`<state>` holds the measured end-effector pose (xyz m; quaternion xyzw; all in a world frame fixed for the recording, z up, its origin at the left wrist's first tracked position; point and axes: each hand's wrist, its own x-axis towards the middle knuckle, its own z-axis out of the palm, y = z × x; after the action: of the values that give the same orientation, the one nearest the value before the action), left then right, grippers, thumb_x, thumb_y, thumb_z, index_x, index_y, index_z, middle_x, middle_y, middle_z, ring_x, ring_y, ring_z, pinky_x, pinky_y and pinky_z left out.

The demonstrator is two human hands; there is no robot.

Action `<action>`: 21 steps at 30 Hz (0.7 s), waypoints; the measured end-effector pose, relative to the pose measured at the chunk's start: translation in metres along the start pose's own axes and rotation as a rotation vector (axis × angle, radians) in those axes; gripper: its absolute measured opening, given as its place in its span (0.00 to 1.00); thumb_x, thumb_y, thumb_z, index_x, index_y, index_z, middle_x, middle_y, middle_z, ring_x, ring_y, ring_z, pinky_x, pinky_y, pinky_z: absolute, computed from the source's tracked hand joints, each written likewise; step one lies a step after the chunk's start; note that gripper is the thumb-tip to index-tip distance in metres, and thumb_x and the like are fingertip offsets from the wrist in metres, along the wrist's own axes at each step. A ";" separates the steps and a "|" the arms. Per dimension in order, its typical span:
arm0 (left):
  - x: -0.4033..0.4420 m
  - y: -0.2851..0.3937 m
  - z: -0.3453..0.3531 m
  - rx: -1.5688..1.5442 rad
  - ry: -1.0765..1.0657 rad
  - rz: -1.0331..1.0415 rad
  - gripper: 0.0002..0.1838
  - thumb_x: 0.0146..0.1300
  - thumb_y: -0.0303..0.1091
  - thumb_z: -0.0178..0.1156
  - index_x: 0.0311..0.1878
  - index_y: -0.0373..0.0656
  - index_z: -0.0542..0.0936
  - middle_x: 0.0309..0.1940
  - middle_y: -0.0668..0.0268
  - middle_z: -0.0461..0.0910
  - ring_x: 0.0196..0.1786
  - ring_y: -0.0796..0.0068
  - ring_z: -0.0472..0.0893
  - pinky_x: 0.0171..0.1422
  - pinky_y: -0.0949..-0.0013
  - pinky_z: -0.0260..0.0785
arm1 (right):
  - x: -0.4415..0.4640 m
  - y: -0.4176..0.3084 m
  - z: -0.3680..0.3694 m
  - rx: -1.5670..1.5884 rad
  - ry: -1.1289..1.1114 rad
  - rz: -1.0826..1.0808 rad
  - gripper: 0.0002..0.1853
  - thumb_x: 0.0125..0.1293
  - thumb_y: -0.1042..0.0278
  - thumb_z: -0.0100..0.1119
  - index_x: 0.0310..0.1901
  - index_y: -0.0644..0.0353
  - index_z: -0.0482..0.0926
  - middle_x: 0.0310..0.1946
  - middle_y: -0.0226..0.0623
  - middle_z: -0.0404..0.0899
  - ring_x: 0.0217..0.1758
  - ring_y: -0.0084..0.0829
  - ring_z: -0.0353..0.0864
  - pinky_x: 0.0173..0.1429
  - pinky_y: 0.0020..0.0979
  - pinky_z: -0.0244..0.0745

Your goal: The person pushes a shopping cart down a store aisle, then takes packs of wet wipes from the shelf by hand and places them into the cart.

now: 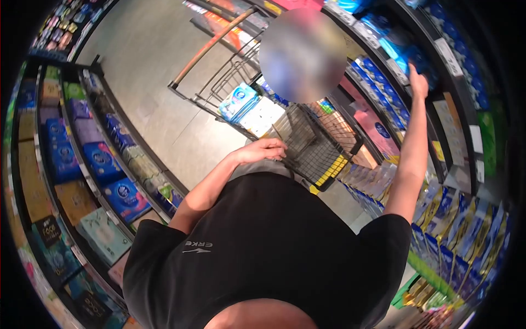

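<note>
Store aisle, head view. Right shelving unit [431,36]: tiers of packaged goods with price strips along the edges. Left shelving unit [83,164]: rows of packs, blue, purple and brown among them. Wire shopping cart [336,149] between, just ahead of the person; its load includes a blue-and-white tissue pack [239,98] and, beside it, a white pack [264,117].

Bright blue plastic-wrapped pack [404,53]: on an upper tier of the right unit, at the fingertips of the right hand [418,84]. That arm is fully extended. Grip: fingers at the pack's edge; cannot tell whether they grasp it or merely touch. Left hand [261,151]: at the waist, near the cart, fingers loosely bent; contents, if any, not visible.

Step in hand (judged): reaching to the shelf. Next move, judged, calls for a secure hold, clear of the price label [398,72].
</note>
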<state>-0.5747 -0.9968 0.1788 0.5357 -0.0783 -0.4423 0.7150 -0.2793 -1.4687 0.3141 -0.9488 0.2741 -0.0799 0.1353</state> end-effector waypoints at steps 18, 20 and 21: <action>0.003 -0.006 -0.148 0.647 1.052 -0.040 0.17 0.59 0.41 0.59 0.47 0.40 0.79 0.41 0.50 0.81 0.48 0.54 0.80 0.54 0.59 0.70 | -0.215 -0.101 0.158 0.881 -0.096 -0.667 0.07 0.60 0.64 0.60 0.36 0.56 0.82 0.35 0.36 0.82 0.40 0.34 0.79 0.48 0.34 0.72; 0.009 -0.008 -0.161 0.845 1.038 -0.052 0.17 0.59 0.43 0.59 0.46 0.42 0.79 0.41 0.51 0.81 0.49 0.53 0.78 0.55 0.57 0.69 | -0.273 -0.127 0.226 0.743 -0.386 -0.563 0.10 0.59 0.60 0.60 0.31 0.59 0.82 0.30 0.39 0.82 0.35 0.37 0.80 0.42 0.37 0.74; 0.011 -0.016 -0.172 0.890 0.981 -0.055 0.18 0.58 0.44 0.59 0.46 0.42 0.78 0.43 0.51 0.80 0.50 0.52 0.78 0.55 0.56 0.69 | -0.285 -0.133 0.253 0.714 -0.550 -0.732 0.09 0.58 0.65 0.62 0.33 0.63 0.81 0.34 0.39 0.82 0.35 0.33 0.81 0.40 0.33 0.75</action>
<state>-0.4766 -0.8856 0.0906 0.9210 0.0950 -0.0907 0.3666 -0.3946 -1.1522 0.0912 -0.8632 -0.1612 0.0403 0.4767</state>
